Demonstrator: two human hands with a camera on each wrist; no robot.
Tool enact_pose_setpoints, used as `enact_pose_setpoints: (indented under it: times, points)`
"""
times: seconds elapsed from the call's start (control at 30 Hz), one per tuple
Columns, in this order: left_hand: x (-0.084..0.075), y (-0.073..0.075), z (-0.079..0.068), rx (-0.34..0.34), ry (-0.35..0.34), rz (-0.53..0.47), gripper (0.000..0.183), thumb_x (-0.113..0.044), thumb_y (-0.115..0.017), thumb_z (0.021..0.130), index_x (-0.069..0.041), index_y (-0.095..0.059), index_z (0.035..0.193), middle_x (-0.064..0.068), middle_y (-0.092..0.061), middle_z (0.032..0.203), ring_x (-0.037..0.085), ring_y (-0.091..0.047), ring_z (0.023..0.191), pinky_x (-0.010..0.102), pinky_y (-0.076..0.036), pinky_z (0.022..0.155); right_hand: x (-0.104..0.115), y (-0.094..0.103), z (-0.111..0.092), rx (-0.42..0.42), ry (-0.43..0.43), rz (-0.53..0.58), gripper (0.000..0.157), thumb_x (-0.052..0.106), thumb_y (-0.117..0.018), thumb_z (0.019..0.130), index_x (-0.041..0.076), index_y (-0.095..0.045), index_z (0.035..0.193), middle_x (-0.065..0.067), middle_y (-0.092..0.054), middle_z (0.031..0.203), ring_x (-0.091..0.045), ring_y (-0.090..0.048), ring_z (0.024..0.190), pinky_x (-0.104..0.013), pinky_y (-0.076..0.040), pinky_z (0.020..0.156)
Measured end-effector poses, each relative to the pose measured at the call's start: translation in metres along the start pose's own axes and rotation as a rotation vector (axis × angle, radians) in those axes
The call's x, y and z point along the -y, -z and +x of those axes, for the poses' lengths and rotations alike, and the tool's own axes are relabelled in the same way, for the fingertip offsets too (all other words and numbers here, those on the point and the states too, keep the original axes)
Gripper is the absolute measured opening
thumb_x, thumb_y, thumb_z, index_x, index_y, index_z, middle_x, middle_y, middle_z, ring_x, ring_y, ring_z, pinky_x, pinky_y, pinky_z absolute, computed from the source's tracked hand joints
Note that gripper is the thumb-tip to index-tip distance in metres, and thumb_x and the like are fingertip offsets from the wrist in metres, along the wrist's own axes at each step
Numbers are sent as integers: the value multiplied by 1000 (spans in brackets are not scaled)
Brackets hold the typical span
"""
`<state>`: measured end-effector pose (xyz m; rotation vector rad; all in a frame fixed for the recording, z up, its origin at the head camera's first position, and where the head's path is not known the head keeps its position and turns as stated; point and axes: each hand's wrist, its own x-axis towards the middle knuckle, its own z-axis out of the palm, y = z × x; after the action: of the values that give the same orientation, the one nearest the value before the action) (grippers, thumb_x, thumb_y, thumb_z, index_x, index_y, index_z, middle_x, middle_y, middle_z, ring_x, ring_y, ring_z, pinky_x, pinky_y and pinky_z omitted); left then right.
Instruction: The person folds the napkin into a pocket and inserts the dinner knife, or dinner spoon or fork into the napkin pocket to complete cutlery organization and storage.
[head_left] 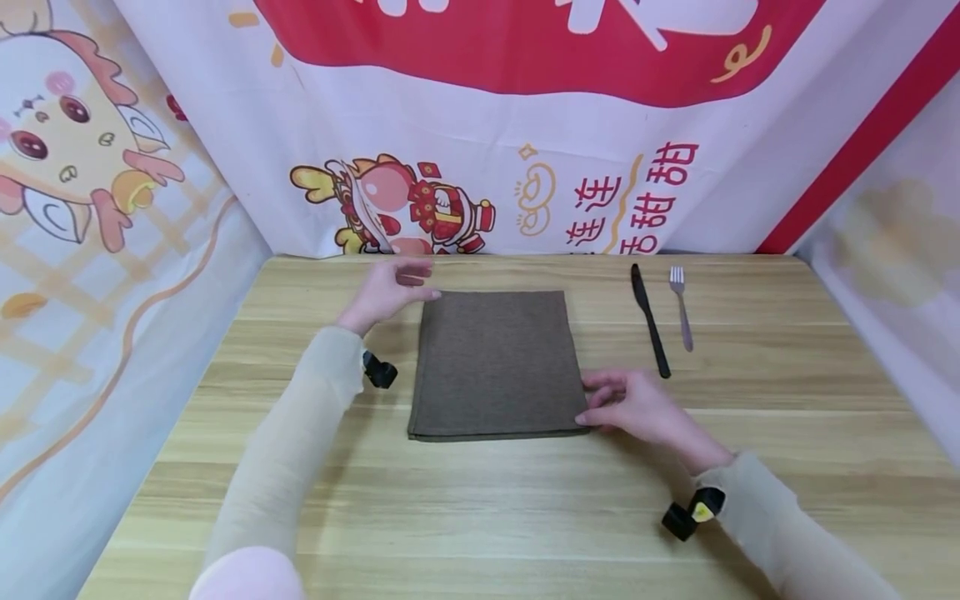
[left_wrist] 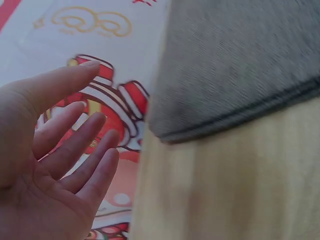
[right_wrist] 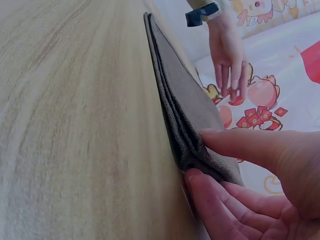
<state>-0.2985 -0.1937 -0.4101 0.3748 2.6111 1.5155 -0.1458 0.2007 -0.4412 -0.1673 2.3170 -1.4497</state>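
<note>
right grip (head_left: 637, 407) pinches the brown cloth (head_left: 495, 367); left grip (head_left: 387, 292) (empty) is loosely spread.

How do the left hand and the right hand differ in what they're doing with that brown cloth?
The left hand is open and just off the cloth, its fingers relaxed; the right hand pinches it.
The left hand is by the cloth's far left corner; the right hand is at its near right corner.
Both are bare, each at a corner.
</note>
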Motion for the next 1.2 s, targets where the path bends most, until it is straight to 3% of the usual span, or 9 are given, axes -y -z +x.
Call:
enact_pose_setpoints:
  times: [0.2, 0.47, 0.73, 1.2]
  points:
    - [20, -13, 9, 100, 60, 98, 52, -7, -76, 92, 1, -58, 140, 17, -60, 138, 31, -57, 124, 42, -45, 106, 0, -1, -3, 4, -56, -15, 55, 11, -87, 81, -5, -61, 127, -11, -70, 91, -25, -69, 76, -36, -60, 68]
    - [25, -23, 14, 59, 72, 160, 43, 0, -71, 93, 3, -62, 135, 18, -63, 133, 31, -59, 117, 42, -46, 103, 2, -3, -7, 10, -69, -37, 44, 11, -86, 82, -4, -65, 117, -11, -69, 89, -23, -68, 74, -36, -60, 66]
    - [29, -25, 19, 25, 117, 195, 34, -3, -73, 93, -2, -69, 128, 14, -68, 123, 27, -61, 112, 41, -48, 99, 1, -5, -5, -3, -75, -41, 41, 9, -85, 82, -3, -66, 116, -10, -69, 87, -22, -68, 73, -35, -60, 65]
    - [26, -24, 16, 23, 84, 269, 24, -3, -72, 94, -4, -75, 118, 13, -70, 115, 26, -61, 105, 42, -50, 94, -2, -2, -2, -13, -71, -16, 27, 4, -82, 84, -2, -70, 107, -10, -71, 88, -23, -70, 75, -34, -61, 67]
